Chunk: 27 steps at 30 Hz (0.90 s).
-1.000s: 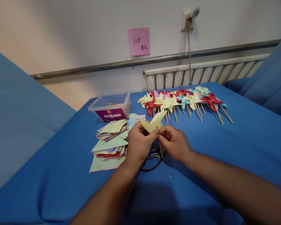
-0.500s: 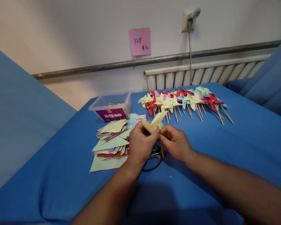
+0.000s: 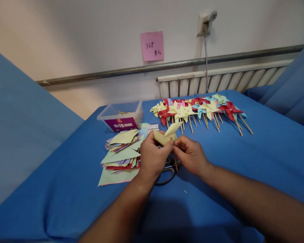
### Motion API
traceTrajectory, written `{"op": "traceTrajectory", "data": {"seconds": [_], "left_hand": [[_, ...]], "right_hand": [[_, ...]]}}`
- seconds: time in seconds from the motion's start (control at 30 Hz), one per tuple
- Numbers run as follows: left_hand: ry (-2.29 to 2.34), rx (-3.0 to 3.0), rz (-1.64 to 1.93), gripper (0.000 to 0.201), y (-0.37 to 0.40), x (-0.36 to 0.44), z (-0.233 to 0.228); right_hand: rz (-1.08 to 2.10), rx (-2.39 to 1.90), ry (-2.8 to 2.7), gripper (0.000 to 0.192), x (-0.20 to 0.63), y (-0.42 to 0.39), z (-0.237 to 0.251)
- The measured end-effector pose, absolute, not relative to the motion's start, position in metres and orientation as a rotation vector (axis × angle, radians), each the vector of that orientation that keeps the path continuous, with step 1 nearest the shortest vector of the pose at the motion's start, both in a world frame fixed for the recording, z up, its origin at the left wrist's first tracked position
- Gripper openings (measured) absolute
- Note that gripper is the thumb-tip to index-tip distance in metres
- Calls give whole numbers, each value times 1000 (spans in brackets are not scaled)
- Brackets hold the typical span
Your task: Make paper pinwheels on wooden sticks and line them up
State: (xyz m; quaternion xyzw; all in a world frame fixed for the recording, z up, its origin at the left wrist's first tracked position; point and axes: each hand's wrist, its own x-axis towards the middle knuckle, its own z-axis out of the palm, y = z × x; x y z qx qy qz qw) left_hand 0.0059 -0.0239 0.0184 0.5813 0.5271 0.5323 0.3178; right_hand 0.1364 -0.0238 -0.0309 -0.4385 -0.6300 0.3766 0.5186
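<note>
A pale yellow paper pinwheel [image 3: 173, 129] on a thin wooden stick [image 3: 176, 162] is between my hands, above the blue table. My left hand [image 3: 155, 153] grips the pinwheel from the left, its thumb against the top of the stick. From the right, my right hand [image 3: 190, 153] pinches at the same spot beside the stick; its fingertips partly hide what they hold. Black-handled scissors [image 3: 166, 175] lie on the cloth below my hands, partly covered by them. Left of my left hand is a stack of coloured paper pieces [image 3: 121, 157].
A clear plastic box [image 3: 120, 118] with a purple label and sticks inside stands at the back left. Several finished pinwheels [image 3: 210, 108] lie in rows at the back right. A blue cloth [image 3: 73, 189] covers the table; a radiator [image 3: 225, 79] and metal rail [image 3: 131, 70] run behind.
Both hands keep hold of the pinwheel in nearly the same place. Its upper blade has tilted slightly. The whole view has shifted a little.
</note>
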Motion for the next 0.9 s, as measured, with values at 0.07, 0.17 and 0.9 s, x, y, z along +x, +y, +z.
{"op": "traceTrajectory", "data": {"seconds": [0.07,0.17,0.9], "left_hand": [[1347,1509,1401,27,-24,6,16],[1290,1458,1398,26,-24,8,16],[1367,1273,1350,30,-22,4,33]], "right_hand": [[900,-1048,-1494,14,137,-24,-30],[911,-1040,-1471,17,137,-25,-28],[666,-1091,-1640,16,141,-32,-19]]}}
